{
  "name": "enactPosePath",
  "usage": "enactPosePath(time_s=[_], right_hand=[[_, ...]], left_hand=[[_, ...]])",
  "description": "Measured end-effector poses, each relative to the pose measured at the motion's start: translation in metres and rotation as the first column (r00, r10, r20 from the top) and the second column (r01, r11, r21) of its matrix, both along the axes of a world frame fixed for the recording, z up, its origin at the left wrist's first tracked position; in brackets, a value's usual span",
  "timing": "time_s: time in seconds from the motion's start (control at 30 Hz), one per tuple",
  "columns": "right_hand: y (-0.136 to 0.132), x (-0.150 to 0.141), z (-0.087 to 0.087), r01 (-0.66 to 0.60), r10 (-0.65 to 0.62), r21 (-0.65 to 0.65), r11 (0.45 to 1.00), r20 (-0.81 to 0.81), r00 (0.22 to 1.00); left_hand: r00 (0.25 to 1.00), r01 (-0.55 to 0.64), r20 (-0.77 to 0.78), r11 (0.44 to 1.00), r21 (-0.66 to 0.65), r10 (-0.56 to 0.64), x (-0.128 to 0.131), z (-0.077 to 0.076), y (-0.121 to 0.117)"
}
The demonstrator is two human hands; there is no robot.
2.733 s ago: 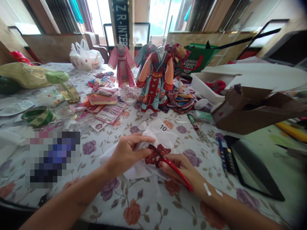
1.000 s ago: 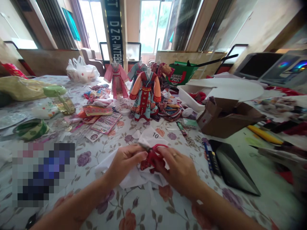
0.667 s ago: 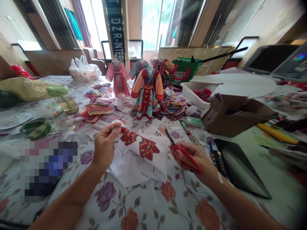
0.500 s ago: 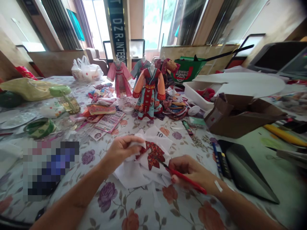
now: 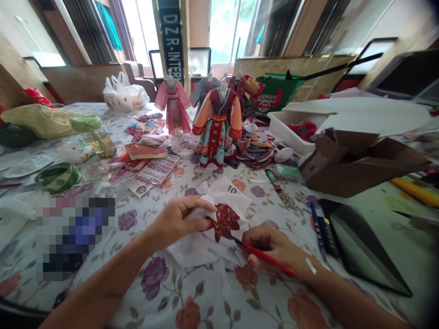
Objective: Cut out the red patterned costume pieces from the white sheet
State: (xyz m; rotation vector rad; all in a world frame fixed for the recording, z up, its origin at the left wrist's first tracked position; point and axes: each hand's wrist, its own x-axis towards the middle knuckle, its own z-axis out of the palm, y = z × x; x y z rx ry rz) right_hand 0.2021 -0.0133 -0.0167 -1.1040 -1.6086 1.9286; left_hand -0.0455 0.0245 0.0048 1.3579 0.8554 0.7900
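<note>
My left hand (image 5: 178, 219) pinches a white paper sheet (image 5: 192, 244) printed with a red patterned garment piece (image 5: 226, 218), holding it just above the floral tablecloth (image 5: 206, 297). Red-handled scissors (image 5: 260, 256) are gripped in my right hand (image 5: 274, 246), their dark blades touching the red print's lower edge. A white paper marked "10" (image 5: 232, 188) lies just behind the sheet.
A paper doll in a red and blue robe (image 5: 219, 125) stands behind, with a pink one (image 5: 173, 103) and scraps around it. A brown cardboard box (image 5: 356, 162), a white tray (image 5: 291, 128) and a black tablet (image 5: 363, 246) sit at right. Green tape rolls (image 5: 56, 176) lie at left.
My left hand lifted and spread the sheet, then brought it back down and folded it over. My right hand swung the scissors away and returned the blades to the red print.
</note>
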Motion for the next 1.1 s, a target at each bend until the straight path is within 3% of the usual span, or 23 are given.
enactPosePath(time_s=[0.2,0.3,0.6,0.8,1.0,1.1], right_hand=[[0.000,0.004,0.001,-0.072,0.072,-0.008,0.997,0.043,0.996],[-0.001,0.004,0.002,-0.083,0.083,-0.015,0.996,0.071,0.994],[-0.001,0.002,-0.005,-0.044,0.046,-0.096,0.994,0.023,0.999],[0.000,0.002,-0.004,-0.029,0.032,-0.089,0.996,0.028,0.999],[-0.004,-0.002,0.002,-0.002,0.002,-0.035,0.999,-0.012,1.000],[-0.005,-0.009,0.011,0.224,-0.233,0.148,0.963,0.044,0.971]], left_hand=[[0.976,0.212,-0.054,0.976,0.039,-0.210,-0.005,0.005,0.000],[0.960,0.248,-0.159,0.964,0.096,-0.231,-0.005,0.008,0.001],[0.967,0.166,-0.210,0.982,0.094,-0.144,-0.004,0.007,0.001],[0.986,0.078,-0.156,0.995,0.070,-0.066,-0.002,0.009,-0.002],[1.000,0.003,0.000,1.000,0.027,-0.003,-0.003,0.006,-0.001],[0.996,-0.084,0.032,0.991,0.103,0.081,-0.003,0.006,0.000]])
